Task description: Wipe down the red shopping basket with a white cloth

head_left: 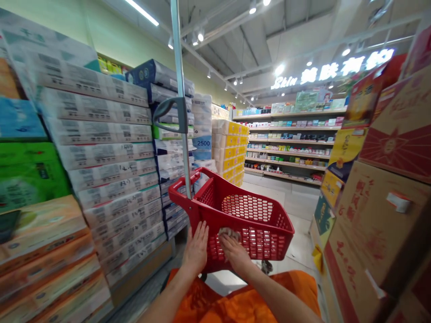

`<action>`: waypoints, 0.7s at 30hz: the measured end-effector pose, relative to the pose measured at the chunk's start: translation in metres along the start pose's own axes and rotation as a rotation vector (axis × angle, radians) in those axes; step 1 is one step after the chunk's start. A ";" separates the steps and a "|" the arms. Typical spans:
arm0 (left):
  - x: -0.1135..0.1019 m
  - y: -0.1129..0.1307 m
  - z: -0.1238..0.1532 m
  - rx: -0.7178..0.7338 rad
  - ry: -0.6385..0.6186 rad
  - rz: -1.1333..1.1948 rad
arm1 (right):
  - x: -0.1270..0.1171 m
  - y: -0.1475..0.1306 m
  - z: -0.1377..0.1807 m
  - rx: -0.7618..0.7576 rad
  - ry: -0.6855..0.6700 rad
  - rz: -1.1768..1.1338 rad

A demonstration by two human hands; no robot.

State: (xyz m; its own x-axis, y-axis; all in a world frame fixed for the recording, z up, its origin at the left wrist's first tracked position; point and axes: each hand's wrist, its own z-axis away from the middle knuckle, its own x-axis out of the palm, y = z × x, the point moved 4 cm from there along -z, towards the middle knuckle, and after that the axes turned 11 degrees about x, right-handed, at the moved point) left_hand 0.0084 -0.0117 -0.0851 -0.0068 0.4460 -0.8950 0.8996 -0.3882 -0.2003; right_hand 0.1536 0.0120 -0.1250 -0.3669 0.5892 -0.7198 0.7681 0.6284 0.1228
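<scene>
A red plastic shopping cart (247,205) with lattice sides stands side-on in front of me. My left hand (195,246) lies flat against its side near the handle end, fingers stretched out and holding nothing. My right hand (235,252) presses a crumpled greyish-brown cloth (230,232) against the slotted side wall, its fingers over the cloth. A tall metal pole (180,58) with a grey loop handle (182,115) rises at the cart's handle end. Below my arms is orange patterned fabric (286,291) over my lap.
Tall stacks of wrapped paper packs (114,157) line the left side, with orange packs (50,224) nearer. Cardboard boxes (373,224) are piled on the right. Yellow-sided packs (235,143) stand behind the cart, and stocked shelves (289,154) at the back. A caster wheel (266,267) shows under the cart.
</scene>
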 end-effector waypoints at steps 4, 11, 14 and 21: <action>-0.003 -0.017 0.008 -0.066 0.027 -0.057 | -0.026 -0.010 -0.049 0.035 0.120 -0.036; -0.010 -0.042 0.017 -0.175 0.018 -0.108 | 0.004 -0.029 -0.061 -0.027 -0.022 -0.065; -0.010 -0.053 0.023 -0.222 0.002 -0.098 | 0.001 -0.045 -0.075 -0.051 0.014 -0.111; -0.015 -0.067 0.032 -0.288 0.051 -0.009 | -0.012 -0.069 -0.132 -0.036 -0.023 -0.216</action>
State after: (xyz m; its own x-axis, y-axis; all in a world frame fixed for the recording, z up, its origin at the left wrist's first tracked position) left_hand -0.0660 -0.0182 -0.0705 -0.0003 0.4913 -0.8710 0.9865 -0.1424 -0.0807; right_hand 0.0357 0.0290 -0.0349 -0.5091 0.4273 -0.7471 0.6535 0.7568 -0.0124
